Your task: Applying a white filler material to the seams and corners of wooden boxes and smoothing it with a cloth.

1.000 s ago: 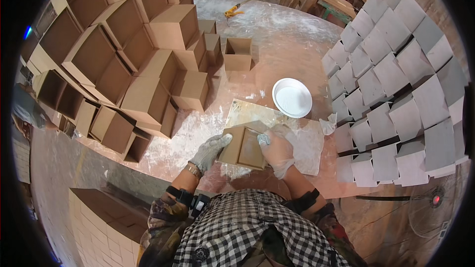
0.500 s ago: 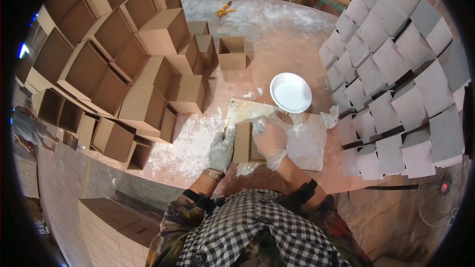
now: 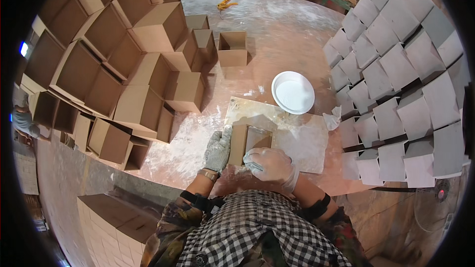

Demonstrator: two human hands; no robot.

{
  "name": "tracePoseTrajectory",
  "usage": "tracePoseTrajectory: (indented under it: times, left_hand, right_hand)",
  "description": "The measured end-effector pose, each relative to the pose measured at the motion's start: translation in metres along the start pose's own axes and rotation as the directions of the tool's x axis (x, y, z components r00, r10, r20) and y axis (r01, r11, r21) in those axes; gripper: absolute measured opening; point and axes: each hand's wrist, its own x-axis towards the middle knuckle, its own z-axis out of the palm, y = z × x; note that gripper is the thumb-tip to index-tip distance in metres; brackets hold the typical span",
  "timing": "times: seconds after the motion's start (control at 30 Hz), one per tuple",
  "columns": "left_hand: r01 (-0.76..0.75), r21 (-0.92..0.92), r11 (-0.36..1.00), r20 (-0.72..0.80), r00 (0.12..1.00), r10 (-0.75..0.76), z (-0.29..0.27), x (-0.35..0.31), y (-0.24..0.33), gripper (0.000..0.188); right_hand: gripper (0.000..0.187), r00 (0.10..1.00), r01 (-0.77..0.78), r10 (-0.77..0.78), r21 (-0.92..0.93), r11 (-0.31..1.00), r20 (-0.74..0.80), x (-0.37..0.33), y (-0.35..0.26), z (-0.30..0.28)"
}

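An open brown box [image 3: 238, 144], seemingly cardboard or fibreboard, lies on a pale, stained board [image 3: 307, 143] in front of me. My left hand [image 3: 216, 150], in a grey knit glove, grips the box along its left side; some of its fingers are hidden. My right hand [image 3: 271, 164], in a thin translucent glove, is closed around a small grey-green pad [image 3: 253, 166] at the box's near rim. The pad is mostly covered by my fingers, so its exact kind is unclear. A white round basin [image 3: 294, 94] holding white stuff stands beyond the board.
Brown open boxes [image 3: 158, 24] are stacked high at the left, and one brown box [image 3: 232, 49] stands alone. Whitish-coated boxes [image 3: 391, 69] form a wall at the right. A yellow-handled tool [image 3: 226, 4] lies far back. Crumpled plastic [image 3: 332, 117] sits beside the board. A fan [image 3: 438, 198] stands lower right.
My right hand has moved from the box's far right corner down to its near rim, with the pad. My left hand stays at the left side of the box.
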Motion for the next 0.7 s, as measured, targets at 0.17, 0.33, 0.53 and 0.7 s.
tracePoseTrajectory:
  times: [0.17, 0.33, 0.53, 0.7]
  left_hand:
    - [0.004, -0.076, 0.997, 0.021, 1.000, -0.002, 0.003, 0.005, -0.014, 0.054]
    - [0.018, -0.004, 1.000, 0.045, 0.999, -0.018, 0.006, 0.011, -0.019, 0.057]
    - [-0.017, 0.209, 0.978, 0.046, 0.999, 0.007, 0.000, 0.015, -0.032, 0.051]
    - [-0.267, 0.522, 0.810, 0.200, 0.962, 0.188, -0.008, 0.006, -0.012, 0.040]
  right_hand:
    - [0.019, 0.992, -0.099, 0.115, 0.230, 0.968, -0.059, 0.003, 0.015, 0.000]
    - [0.020, 0.755, -0.543, 0.582, 0.209, 0.813, -0.304, 0.022, 0.016, 0.011]
    - [0.022, 0.704, -0.568, 0.583, 0.171, 0.805, -0.405, 0.031, 0.001, 0.023]
    - [0.023, 0.776, -0.446, 0.418, 0.058, 0.893, -0.472, 0.028, 0.003, 0.030]
